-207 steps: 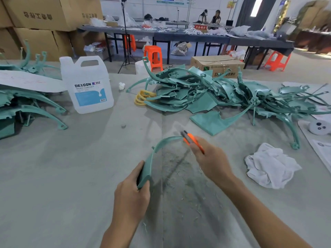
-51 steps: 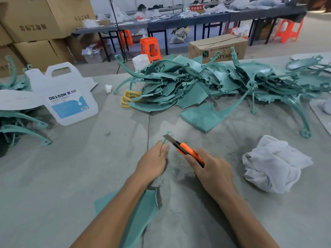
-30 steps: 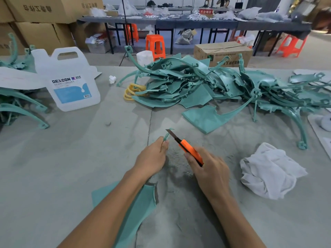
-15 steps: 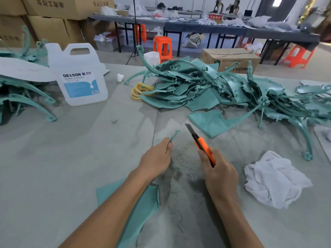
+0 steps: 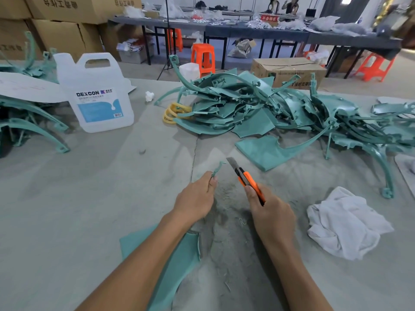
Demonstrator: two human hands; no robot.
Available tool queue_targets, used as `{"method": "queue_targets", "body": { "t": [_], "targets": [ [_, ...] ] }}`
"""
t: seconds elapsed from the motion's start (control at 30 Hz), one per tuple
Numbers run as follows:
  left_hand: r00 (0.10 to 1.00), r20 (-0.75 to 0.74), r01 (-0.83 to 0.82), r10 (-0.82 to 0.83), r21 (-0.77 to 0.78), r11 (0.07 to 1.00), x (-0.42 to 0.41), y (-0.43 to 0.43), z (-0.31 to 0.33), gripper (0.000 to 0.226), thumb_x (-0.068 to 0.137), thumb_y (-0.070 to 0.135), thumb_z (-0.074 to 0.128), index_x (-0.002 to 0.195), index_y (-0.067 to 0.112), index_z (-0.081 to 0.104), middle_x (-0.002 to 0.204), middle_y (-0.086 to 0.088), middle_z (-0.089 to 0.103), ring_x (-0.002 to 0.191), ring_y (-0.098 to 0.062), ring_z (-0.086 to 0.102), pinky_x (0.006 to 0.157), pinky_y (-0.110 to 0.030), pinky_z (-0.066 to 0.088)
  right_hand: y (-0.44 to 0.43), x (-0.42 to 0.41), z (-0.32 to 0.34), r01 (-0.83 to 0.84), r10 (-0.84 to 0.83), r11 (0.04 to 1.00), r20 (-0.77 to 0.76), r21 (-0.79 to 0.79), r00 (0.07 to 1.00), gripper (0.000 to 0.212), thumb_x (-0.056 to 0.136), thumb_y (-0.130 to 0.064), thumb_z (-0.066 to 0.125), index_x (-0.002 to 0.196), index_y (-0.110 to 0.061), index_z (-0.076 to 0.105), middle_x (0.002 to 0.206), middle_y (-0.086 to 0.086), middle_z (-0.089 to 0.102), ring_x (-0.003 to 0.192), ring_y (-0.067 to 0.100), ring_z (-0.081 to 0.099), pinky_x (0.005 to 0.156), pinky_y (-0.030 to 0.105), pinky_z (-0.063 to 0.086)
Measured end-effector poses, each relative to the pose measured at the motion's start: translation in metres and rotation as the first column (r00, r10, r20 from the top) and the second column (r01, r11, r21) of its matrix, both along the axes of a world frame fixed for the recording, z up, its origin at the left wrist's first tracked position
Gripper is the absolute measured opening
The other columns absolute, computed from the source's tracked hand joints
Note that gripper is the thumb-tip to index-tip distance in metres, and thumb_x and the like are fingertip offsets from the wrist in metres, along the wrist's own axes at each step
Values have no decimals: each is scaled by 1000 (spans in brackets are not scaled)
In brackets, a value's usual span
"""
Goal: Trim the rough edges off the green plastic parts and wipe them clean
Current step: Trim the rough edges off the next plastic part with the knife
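Observation:
My left hand pinches the thin curved tip of a green plastic part; the part's flat wide end lies on the table under my left forearm. My right hand grips an orange utility knife with its blade out, held just right of the tip and apart from it. A large heap of green plastic parts lies across the far side of the table. A crumpled white cloth sits to the right of my right hand.
A white DEXCON jug stands at the left. More green parts and a white sheet lie at the far left edge. Yellow rings rest beside the heap. Green shavings litter the grey table between my hands.
The knife has lifted off the part's tip and tilted more upright, moving slightly right. My left hand keeps its pinch on the tip. Earlier the part was held up and curved.

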State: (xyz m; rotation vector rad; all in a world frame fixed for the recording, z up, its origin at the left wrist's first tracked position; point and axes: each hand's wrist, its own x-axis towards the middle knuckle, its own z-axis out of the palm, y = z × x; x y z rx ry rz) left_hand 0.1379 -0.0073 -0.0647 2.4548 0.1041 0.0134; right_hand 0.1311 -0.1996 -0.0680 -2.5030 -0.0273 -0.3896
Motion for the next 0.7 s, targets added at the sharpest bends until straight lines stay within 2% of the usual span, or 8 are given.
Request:
{"method": "queue_targets", "body": {
  "t": [0.07, 0.17, 0.33, 0.43, 0.6, 0.7],
  "targets": [
    [1000, -3, -5, 5, 4, 1000, 0, 0, 0, 35, 107, 51, 18, 98, 28, 43, 81, 2, 62, 77, -22, 60, 74, -41, 49, 0, -2, -1, -21, 20, 999, 53, 30, 998, 46, 98, -64, 37, 112, -32, 66, 60, -7, 58, 57, 22, 59, 54, 36, 48],
    [1000, -7, -16, 16, 12, 1000, 2, 1, 0, 34, 106, 52, 17, 98, 30, 43, 78, 5, 59, 75, -17, 58, 67, -38, 44, 4, -5, -2, -68, 67, 998, 88, 14, 994, 44, 98, -63, 38, 109, -32, 67, 54, -11, 52, 47, 7, 50, 46, 27, 38],
    [1000, 2, -30, 30, 50, 998, 2, -1, -2, 34, 106, 51, 16, 93, 30, 39, 77, 4, 59, 70, -16, 56, 57, -34, 35, 6, 0, 0, 5, -6, 1000, -22, -24, 1000, 47, 97, -66, 34, 113, -36, 66, 64, -6, 62, 61, 20, 60, 53, 31, 37],
    [999, 12, -41, 40, 75, 996, 2, -2, -2, 33, 107, 50, 16, 90, 31, 37, 73, 4, 58, 66, -15, 53, 54, -33, 31, 6, -4, 0, -34, 33, 997, 11, 73, 999, 40, 100, -61, 41, 114, -35, 67, 57, -9, 56, 53, 10, 54, 48, 28, 34],
    [999, 13, -43, 43, 64, 997, 0, -4, -3, 33, 106, 50, 15, 86, 31, 34, 72, 3, 56, 67, -18, 54, 55, -33, 31, 7, -3, 1, -18, 19, 997, -9, 80, 1000, 41, 100, -61, 42, 112, -33, 69, 59, -8, 57, 54, 11, 53, 49, 27, 35],
    [998, 21, -55, 53, 88, 995, 0, -4, -2, 32, 106, 50, 16, 86, 32, 33, 71, 5, 54, 64, -14, 51, 52, -32, 28, 7, -5, 1, -57, 55, 993, 20, 100, 998, 35, 100, -59, 46, 111, -34, 69, 55, -9, 55, 50, 4, 51, 47, 26, 36]
  ]
}}
